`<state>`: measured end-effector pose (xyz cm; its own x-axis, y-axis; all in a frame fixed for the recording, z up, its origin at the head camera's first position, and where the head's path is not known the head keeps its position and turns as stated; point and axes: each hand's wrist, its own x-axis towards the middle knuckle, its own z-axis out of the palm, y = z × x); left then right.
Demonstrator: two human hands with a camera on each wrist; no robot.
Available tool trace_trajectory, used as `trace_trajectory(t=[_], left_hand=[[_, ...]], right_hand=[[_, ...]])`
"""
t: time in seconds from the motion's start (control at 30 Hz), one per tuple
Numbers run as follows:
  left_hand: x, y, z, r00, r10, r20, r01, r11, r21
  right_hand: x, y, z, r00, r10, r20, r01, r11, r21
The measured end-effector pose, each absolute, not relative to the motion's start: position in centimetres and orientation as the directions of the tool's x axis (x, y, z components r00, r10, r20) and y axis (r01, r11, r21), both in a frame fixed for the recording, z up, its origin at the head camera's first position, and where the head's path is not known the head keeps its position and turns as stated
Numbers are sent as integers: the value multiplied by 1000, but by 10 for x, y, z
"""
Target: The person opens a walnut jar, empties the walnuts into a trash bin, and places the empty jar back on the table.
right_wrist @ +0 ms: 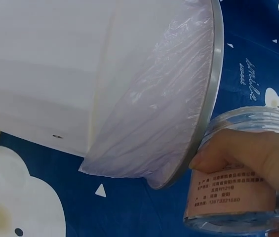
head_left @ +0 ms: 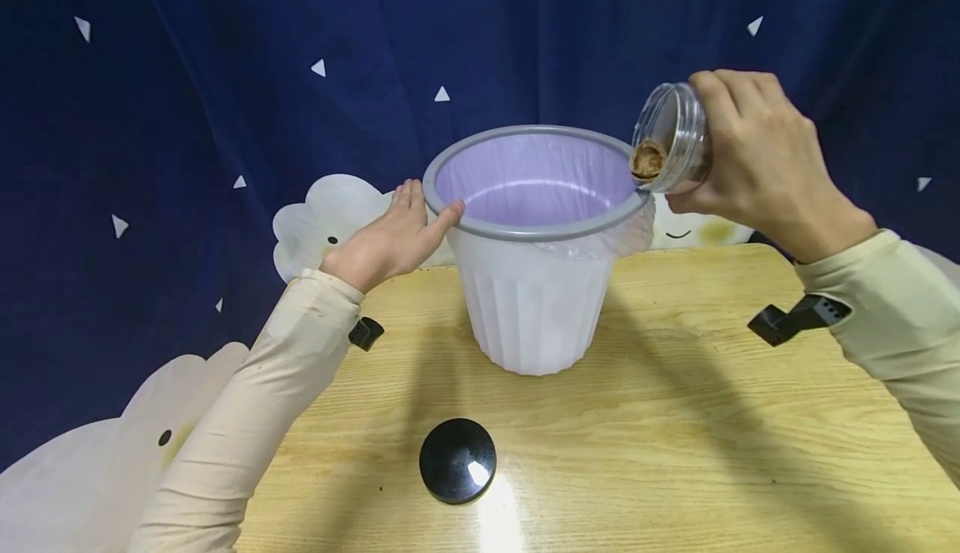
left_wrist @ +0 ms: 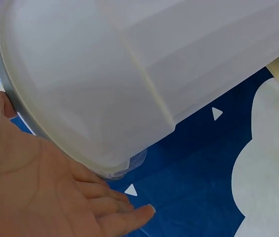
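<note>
A white trash can (head_left: 534, 311) with a grey rim and a purple plastic liner (head_left: 525, 178) stands on the table. My left hand (head_left: 397, 232) rests against the rim's left side with its fingers straight, and in the left wrist view the palm (left_wrist: 45, 182) lies along that rim. At the right side of the rim my right hand (head_left: 761, 148) grips a clear jar (head_left: 688, 132), tipped with its mouth toward the can. Inside the jar's mouth shows a brown, round, nutshell-like piece (head_left: 647, 159). The right wrist view shows a printed pinkish label (right_wrist: 228, 195) on the jar.
A round black lid (head_left: 457, 459) lies on the wooden table (head_left: 675, 419) in front of the can. Behind hangs a dark blue curtain (head_left: 375, 44) with white triangles and cloud figures. A small black device (head_left: 798, 319) is strapped at the right wrist.
</note>
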<state>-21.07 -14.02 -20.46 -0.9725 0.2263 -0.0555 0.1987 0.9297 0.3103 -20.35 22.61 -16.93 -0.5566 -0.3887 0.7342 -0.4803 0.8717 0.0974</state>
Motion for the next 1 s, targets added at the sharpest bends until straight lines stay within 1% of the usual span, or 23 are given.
trace_trajectory(t=[0.13,0.47,0.63,0.83,1.0], left_hand=[[-210,-140,-205,-972,229,-58,201,929,310],[-210,-140,-206,-972,227,-63,196,928,317],[-210,-140,-206,-972,226,-67,194,927,320],[-210,-139,-206,-973,222,-68,190,929,318],[-210,-140,-205,-973,219,-75,185,930,319]], right_hand=[[-204,225,-168,-565,-402,721,-476,872,114],[-205,221,-164,-555,-435,709,-478,864,157],[-205,220,-164,-557,-432,709,-468,869,162],[-205,219,-164,-534,-438,723,-474,863,172],[-205,218,-164,-537,-439,721,-475,863,172]])
